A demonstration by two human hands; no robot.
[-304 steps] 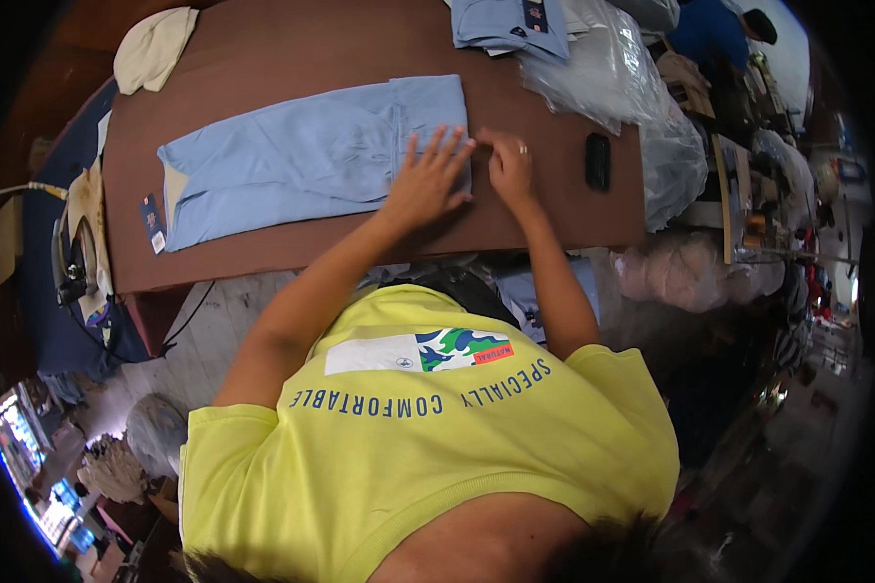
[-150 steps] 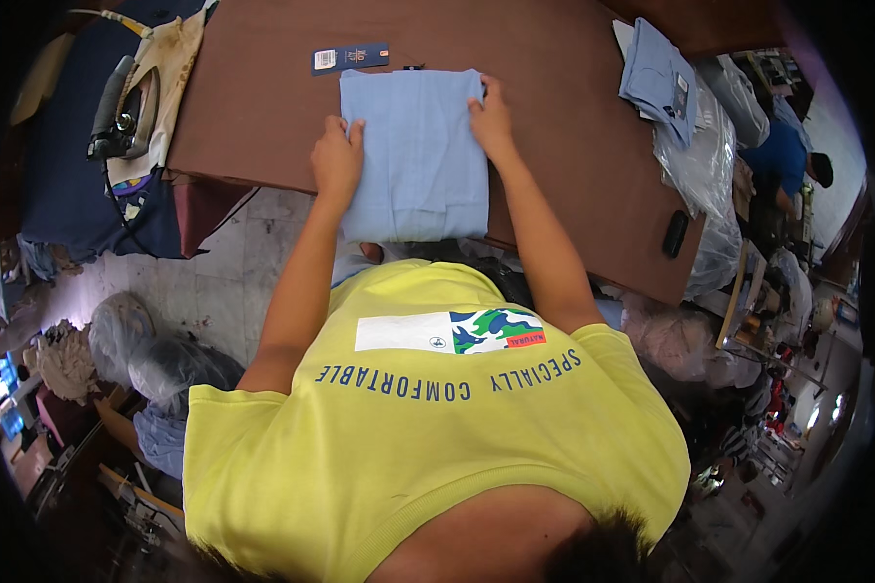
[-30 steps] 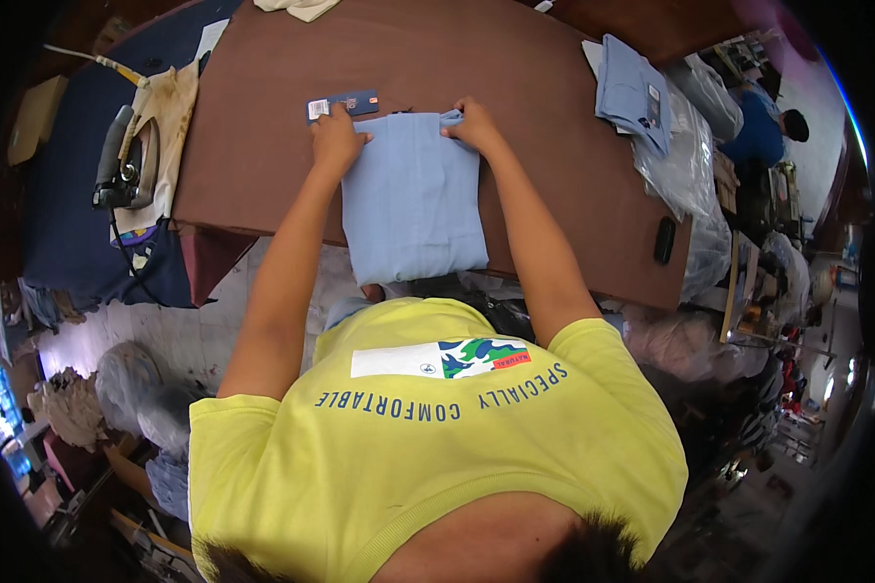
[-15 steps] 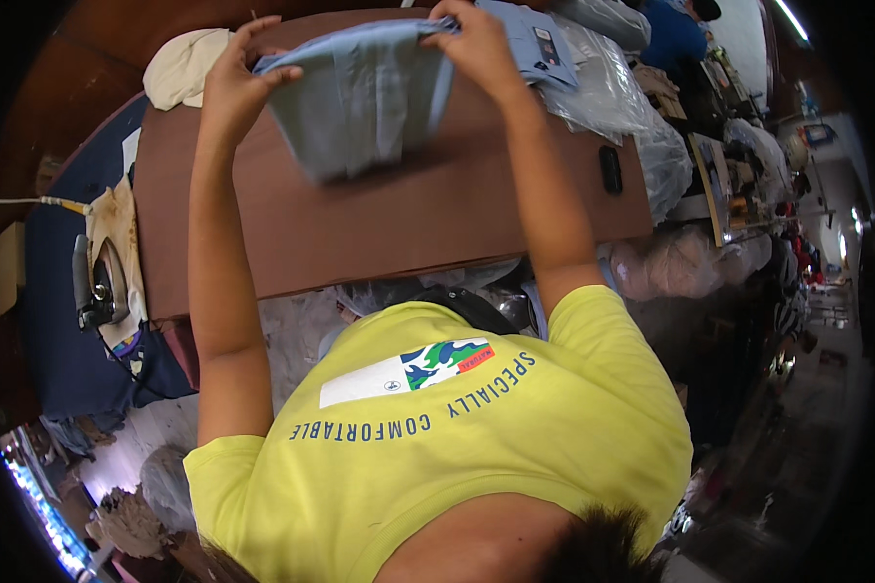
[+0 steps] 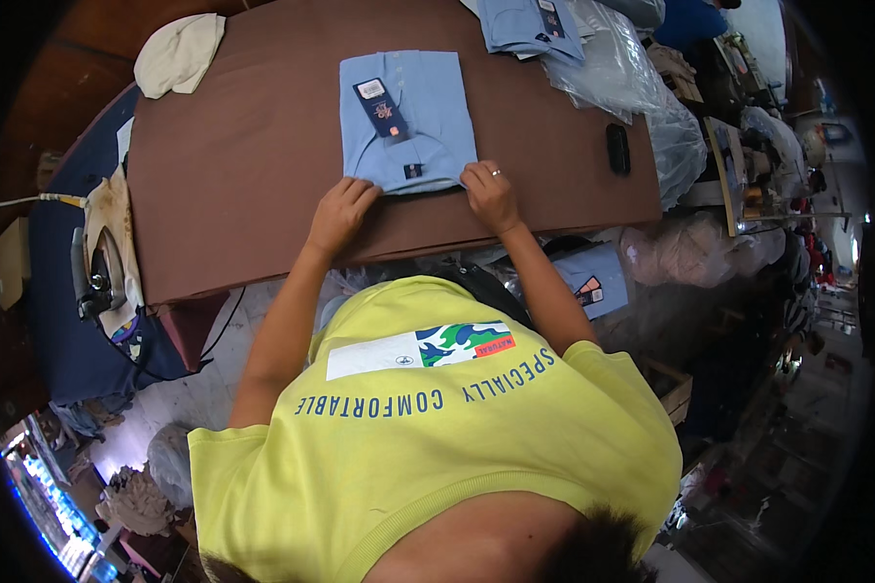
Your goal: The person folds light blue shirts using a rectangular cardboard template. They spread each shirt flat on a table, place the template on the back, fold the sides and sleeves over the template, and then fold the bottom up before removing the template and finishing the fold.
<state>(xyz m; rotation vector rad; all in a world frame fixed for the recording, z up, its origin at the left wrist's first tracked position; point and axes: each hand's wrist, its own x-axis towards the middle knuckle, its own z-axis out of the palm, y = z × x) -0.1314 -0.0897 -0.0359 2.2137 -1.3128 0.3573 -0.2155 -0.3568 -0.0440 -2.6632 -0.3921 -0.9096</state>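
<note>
A folded light-blue shirt [image 5: 436, 107] lies flat on the brown-covered table [image 5: 253, 165], its collar end towards me. A dark hang tag [image 5: 383, 112] rests on its front, and a small dark label shows inside the collar. My left hand [image 5: 342, 216] grips the near left corner, fingers closed on the edge. At the near right corner my right hand [image 5: 492, 197], with a ring on one finger, pinches the fabric in the same way. The fingertips under the edge are partly hidden.
An iron [image 5: 102, 280] stands on a stained cloth at the left. Cream fabric [image 5: 180, 53] lies at the far left. More folded blue shirts [image 5: 530, 29] sit beside clear plastic bags [image 5: 608, 68]; a black oblong object [image 5: 617, 150] is nearer. Another blue shirt [image 5: 593, 277] is below the table edge.
The shirt, held up at the far side before, now lies flat with its tagged front upward. Both hands have come towards me and hold its near corners.
</note>
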